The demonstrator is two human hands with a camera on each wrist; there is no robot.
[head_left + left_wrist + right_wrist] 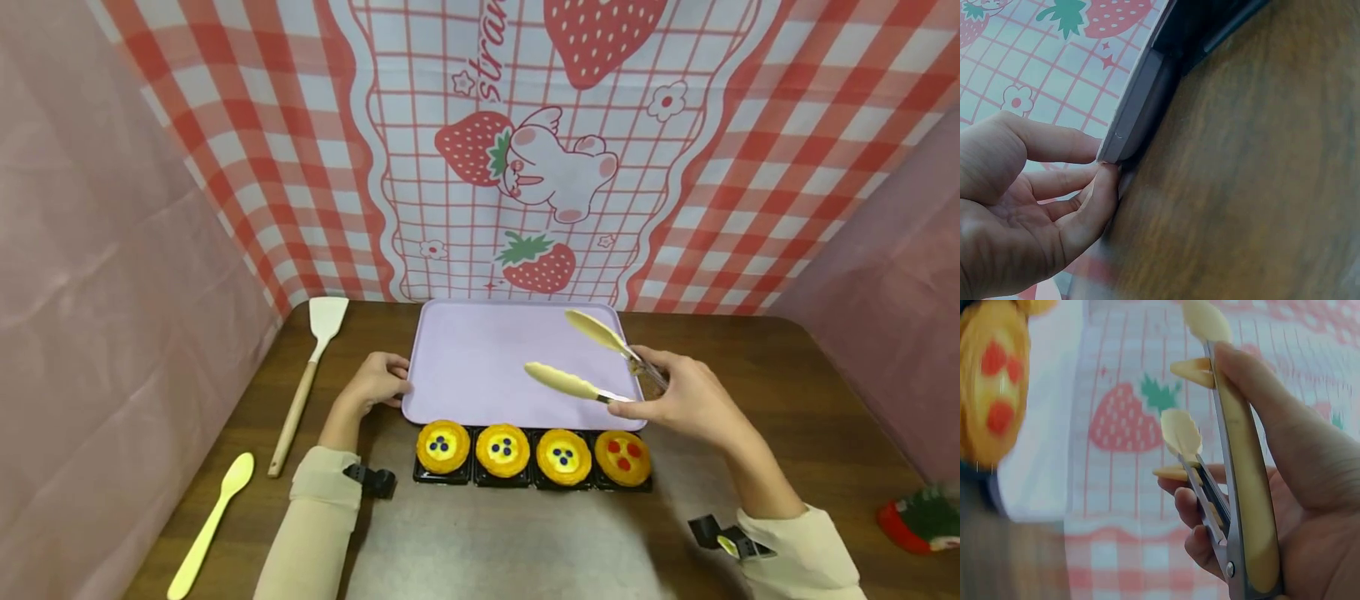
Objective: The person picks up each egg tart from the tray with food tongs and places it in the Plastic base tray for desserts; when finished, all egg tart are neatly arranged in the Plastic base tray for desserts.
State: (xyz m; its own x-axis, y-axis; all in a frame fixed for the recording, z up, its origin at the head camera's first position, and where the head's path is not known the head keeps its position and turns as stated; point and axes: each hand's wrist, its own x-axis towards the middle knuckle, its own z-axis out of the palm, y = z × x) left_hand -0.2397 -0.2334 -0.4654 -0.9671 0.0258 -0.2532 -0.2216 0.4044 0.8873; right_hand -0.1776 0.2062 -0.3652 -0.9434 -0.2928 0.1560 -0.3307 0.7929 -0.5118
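My left hand (380,381) is at the left edge of a lilac tray (480,367). In the left wrist view the thumb and fingers (1063,140) pinch the tray's rim (1132,115). My right hand (686,398) grips a pair of tongs (566,382) with cream tips and metal arms. The arms stand spread apart over the tray's right side, with nothing between the tips. Along the tray's front edge, three egg tarts (503,451) with blue dots and one tart (622,458) with red dots sit in black square holders (532,481).
On the left of the wooden table (720,342) lie a white spatula (303,392) with a wooden handle and a pale yellow spoon (210,529). A red and green object (918,521) stands at the right edge. A strawberry-print cloth (525,167) hangs behind the tray.
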